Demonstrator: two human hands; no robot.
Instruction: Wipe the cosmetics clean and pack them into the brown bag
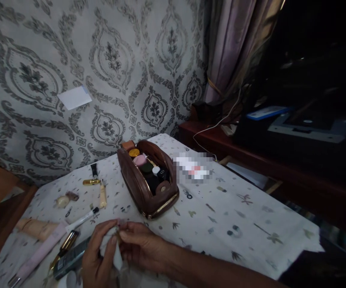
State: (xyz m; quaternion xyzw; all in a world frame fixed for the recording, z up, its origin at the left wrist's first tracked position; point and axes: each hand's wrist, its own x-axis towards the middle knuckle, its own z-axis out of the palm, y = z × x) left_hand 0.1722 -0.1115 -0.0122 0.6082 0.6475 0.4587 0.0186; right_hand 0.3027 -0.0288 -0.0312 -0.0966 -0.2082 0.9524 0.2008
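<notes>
Near the front edge of the view, my left hand (99, 256) is closed around a crumpled white tissue (117, 256). My right hand (141, 244) meets it from the right, thumb and fingers pinched at the tissue's upper edge. A small item between the fingertips is too dim and covered to name. Just beyond my hands stands an unzipped brown leather cosmetic bag (133, 188), with a pink round item (142, 161), a gold round lid (134, 153) and several other cosmetics inside. Beside my left hand lies a dark grey-green packet or tube (71, 260).
A pink wand-like item (41, 254), a gold-and-black tube (68, 241), a beige tube (103, 196) and a black-capped tube (94, 171) lie on the left of the patterned tablecloth (209, 240). A pixelated item (192, 166) is right of the bag. A dark screen (305, 80) stands right.
</notes>
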